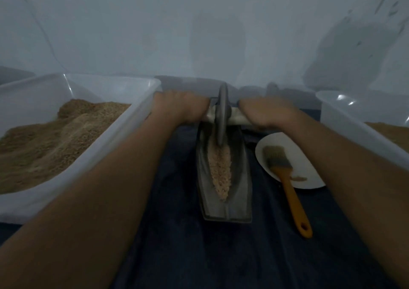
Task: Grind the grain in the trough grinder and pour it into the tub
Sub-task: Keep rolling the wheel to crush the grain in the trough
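A dark metal trough grinder (239,191) lies lengthwise on a dark cloth in the middle. Pale crushed grain (220,173) fills its groove. The grinding wheel (222,113) stands upright at the trough's far end, on a pale axle handle. My left hand (183,107) grips the left end of the axle and my right hand (263,111) grips the right end. A clear plastic tub (124,138) at the left holds a heap of brown ground grain (51,138).
A white paper plate (307,171) at the right of the trough carries a brush (285,178) with an orange handle and a few crumbs. Another clear tub (358,124) with brown grain stands at the far right. A pale wall rises behind.
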`<action>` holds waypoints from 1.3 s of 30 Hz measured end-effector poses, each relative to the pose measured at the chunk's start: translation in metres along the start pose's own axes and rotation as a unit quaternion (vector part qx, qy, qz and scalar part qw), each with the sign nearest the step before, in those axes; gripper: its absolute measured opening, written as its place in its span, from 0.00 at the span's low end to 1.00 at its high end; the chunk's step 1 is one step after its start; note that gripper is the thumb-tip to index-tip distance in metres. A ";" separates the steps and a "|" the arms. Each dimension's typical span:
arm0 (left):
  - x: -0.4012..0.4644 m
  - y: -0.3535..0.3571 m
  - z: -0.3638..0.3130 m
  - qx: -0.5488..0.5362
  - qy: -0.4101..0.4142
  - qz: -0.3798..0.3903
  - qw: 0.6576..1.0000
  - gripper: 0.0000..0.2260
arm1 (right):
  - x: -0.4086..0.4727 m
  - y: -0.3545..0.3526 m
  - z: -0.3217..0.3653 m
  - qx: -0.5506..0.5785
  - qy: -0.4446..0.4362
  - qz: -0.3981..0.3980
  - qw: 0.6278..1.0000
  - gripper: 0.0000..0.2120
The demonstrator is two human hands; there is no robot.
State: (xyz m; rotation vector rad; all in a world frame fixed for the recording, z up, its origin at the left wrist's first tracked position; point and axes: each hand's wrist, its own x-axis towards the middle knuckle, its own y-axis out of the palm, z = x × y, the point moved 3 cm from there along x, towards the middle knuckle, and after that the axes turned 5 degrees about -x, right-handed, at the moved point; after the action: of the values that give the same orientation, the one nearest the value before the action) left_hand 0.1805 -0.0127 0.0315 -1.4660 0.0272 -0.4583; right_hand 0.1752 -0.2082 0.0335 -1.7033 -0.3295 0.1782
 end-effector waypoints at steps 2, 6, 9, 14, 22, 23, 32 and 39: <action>0.015 0.000 0.003 -0.056 -0.016 0.086 0.995 0.10 | 0.013 -0.002 -0.004 0.061 0.013 0.047 0.997 0.09; 0.015 0.000 0.004 -0.043 0.000 0.080 0.996 0.08 | 0.017 -0.004 -0.007 0.071 0.018 0.064 0.995 0.09; -0.010 0.000 -0.001 -0.005 0.000 -0.029 1.000 0.15 | -0.002 -0.005 0.002 0.049 0.017 0.038 0.998 0.07; -0.057 0.008 -0.013 0.043 0.017 -0.135 0.990 0.23 | -0.055 -0.004 0.018 -0.069 0.023 -0.050 0.996 0.15; -0.077 0.009 -0.013 -0.100 -0.158 -0.245 0.951 0.23 | -0.077 -0.038 0.018 0.129 -0.015 -0.164 0.978 0.22; -0.076 0.009 -0.014 -0.109 -0.158 -0.252 0.949 0.24 | -0.077 -0.043 0.017 0.111 -0.017 -0.178 0.978 0.21; -0.070 0.020 -0.006 -0.204 -0.227 -0.216 0.928 0.25 | -0.134 -0.054 -0.004 -0.008 -0.023 -0.395 0.919 0.10; -0.071 0.022 -0.003 -0.240 -0.260 -0.194 0.915 0.25 | -0.157 0.003 -0.009 -0.103 -0.106 -0.082 0.986 0.05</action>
State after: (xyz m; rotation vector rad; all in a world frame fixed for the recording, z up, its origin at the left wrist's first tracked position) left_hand 0.1209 0.0072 -0.0079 -2.0556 -0.6271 -0.3787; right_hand 0.0299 -0.2668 0.0215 -1.8555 -0.6640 0.2093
